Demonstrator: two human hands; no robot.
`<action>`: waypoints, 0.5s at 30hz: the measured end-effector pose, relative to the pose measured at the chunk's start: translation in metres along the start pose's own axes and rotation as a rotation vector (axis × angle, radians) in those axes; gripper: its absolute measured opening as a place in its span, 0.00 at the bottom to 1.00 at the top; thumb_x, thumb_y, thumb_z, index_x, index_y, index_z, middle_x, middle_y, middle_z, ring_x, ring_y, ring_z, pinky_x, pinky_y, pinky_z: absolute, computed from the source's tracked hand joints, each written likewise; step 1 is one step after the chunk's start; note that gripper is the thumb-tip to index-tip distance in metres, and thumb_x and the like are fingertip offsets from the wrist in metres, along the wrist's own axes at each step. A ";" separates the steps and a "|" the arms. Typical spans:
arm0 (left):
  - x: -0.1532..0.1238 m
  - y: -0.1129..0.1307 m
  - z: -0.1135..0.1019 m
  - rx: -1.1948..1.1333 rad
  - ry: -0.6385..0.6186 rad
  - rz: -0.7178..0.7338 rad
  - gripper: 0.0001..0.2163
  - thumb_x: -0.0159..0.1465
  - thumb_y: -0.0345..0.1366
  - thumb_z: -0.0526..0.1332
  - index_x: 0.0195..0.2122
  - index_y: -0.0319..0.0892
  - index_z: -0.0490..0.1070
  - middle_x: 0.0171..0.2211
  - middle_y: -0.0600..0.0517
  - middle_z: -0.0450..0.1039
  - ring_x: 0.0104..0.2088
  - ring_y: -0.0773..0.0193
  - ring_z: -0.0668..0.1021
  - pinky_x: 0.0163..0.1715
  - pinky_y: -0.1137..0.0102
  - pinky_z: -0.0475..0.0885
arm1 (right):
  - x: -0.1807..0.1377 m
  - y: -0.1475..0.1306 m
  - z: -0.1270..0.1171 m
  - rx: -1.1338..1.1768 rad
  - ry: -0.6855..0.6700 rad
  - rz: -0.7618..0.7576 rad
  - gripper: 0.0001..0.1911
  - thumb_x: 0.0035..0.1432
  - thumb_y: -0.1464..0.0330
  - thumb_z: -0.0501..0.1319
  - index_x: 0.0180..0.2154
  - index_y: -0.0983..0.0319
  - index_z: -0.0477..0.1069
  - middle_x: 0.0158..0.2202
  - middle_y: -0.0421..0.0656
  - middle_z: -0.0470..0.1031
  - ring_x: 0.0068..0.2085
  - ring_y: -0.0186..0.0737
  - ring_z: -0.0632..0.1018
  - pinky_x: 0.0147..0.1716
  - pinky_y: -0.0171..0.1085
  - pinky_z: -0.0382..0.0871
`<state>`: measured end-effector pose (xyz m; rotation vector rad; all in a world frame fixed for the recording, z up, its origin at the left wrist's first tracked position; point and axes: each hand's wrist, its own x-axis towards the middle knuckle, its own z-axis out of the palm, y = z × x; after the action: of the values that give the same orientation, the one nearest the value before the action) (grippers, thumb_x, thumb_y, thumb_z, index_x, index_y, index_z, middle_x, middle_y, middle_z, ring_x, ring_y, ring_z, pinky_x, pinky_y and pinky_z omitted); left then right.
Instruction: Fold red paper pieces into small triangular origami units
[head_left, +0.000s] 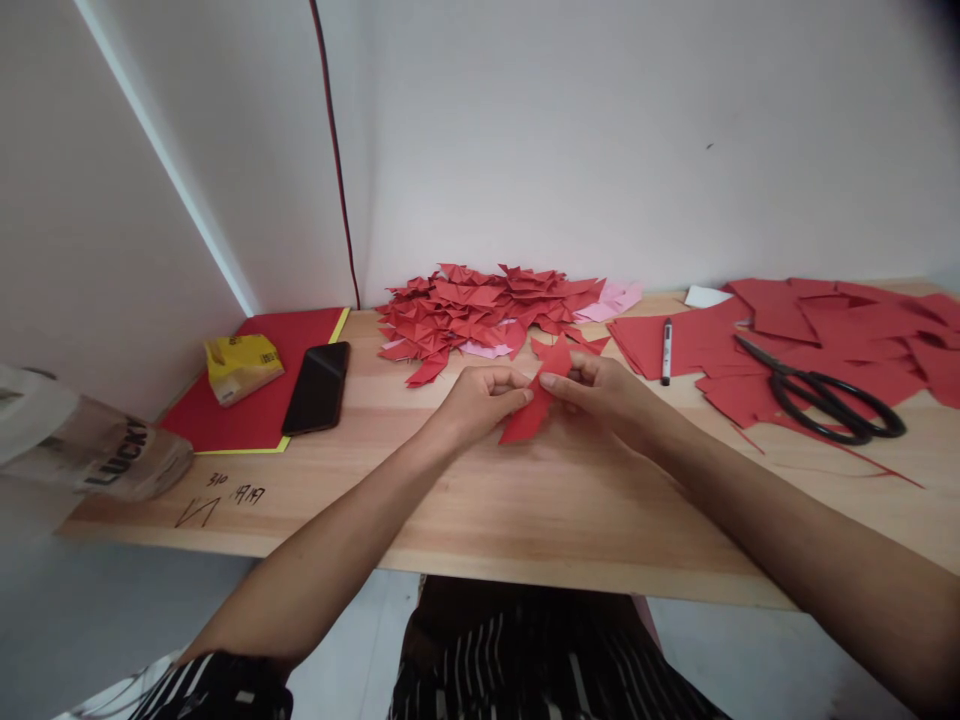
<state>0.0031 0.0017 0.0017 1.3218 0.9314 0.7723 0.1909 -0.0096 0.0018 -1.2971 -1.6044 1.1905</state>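
A folded piece of red paper (527, 422) is held above the middle of the wooden table, slanting from upper right to lower left. My left hand (487, 400) pinches its left edge between thumb and fingers. On the other edge, the thumb of my right hand (600, 393) presses the paper against the curled fingers behind it. Just beyond my hands lies a heap of folded red paper pieces (480, 300), with some pink folded paper (611, 300) at its right side.
To the right are flat red paper sheets (847, 325), black-handled scissors (817, 395) and a white marker (667, 352). On the left are a black phone (316, 388), a red sheet stack (247, 425), a yellow packet (244, 368) and a clear bottle (97, 440) near the edge.
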 end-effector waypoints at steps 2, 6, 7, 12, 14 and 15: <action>-0.001 0.001 0.001 -0.034 -0.030 -0.023 0.05 0.57 0.32 0.64 0.33 0.36 0.76 0.30 0.50 0.78 0.28 0.69 0.77 0.32 0.73 0.70 | 0.000 0.002 -0.001 0.010 -0.012 -0.010 0.17 0.53 0.54 0.65 0.29 0.61 0.69 0.24 0.36 0.66 0.25 0.32 0.66 0.23 0.33 0.58; -0.001 0.001 -0.001 -0.059 -0.096 -0.007 0.10 0.60 0.39 0.64 0.34 0.35 0.76 0.31 0.47 0.78 0.32 0.66 0.79 0.37 0.70 0.72 | 0.001 0.003 -0.002 0.000 -0.011 0.021 0.17 0.55 0.54 0.63 0.29 0.61 0.67 0.23 0.35 0.64 0.24 0.31 0.64 0.23 0.33 0.55; -0.001 0.000 -0.002 -0.057 -0.100 0.007 0.12 0.61 0.42 0.64 0.34 0.35 0.76 0.31 0.47 0.78 0.33 0.65 0.79 0.38 0.70 0.72 | 0.001 0.003 -0.002 -0.006 -0.017 0.015 0.17 0.55 0.54 0.63 0.28 0.61 0.67 0.23 0.35 0.63 0.24 0.31 0.64 0.23 0.33 0.55; 0.002 -0.006 -0.005 0.042 -0.071 0.017 0.15 0.57 0.45 0.67 0.35 0.36 0.76 0.30 0.49 0.77 0.28 0.69 0.75 0.31 0.73 0.68 | 0.001 0.002 -0.002 -0.039 -0.024 -0.006 0.17 0.55 0.54 0.62 0.28 0.61 0.67 0.22 0.35 0.62 0.24 0.31 0.62 0.24 0.34 0.53; 0.003 -0.007 -0.005 0.069 -0.060 0.023 0.14 0.56 0.44 0.67 0.33 0.36 0.76 0.28 0.51 0.75 0.25 0.71 0.72 0.27 0.74 0.64 | 0.001 0.003 -0.001 -0.043 -0.020 0.001 0.17 0.55 0.54 0.62 0.28 0.61 0.67 0.23 0.36 0.63 0.25 0.32 0.63 0.24 0.34 0.53; 0.003 -0.007 -0.005 0.076 -0.052 0.029 0.13 0.56 0.43 0.67 0.32 0.36 0.76 0.26 0.52 0.74 0.24 0.72 0.71 0.25 0.75 0.62 | 0.001 0.003 -0.001 -0.046 -0.020 0.000 0.17 0.55 0.54 0.62 0.28 0.61 0.67 0.23 0.36 0.63 0.25 0.32 0.63 0.24 0.34 0.54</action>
<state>0.0000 0.0055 -0.0058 1.4179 0.9095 0.7273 0.1923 -0.0081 -0.0006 -1.3181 -1.6546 1.1770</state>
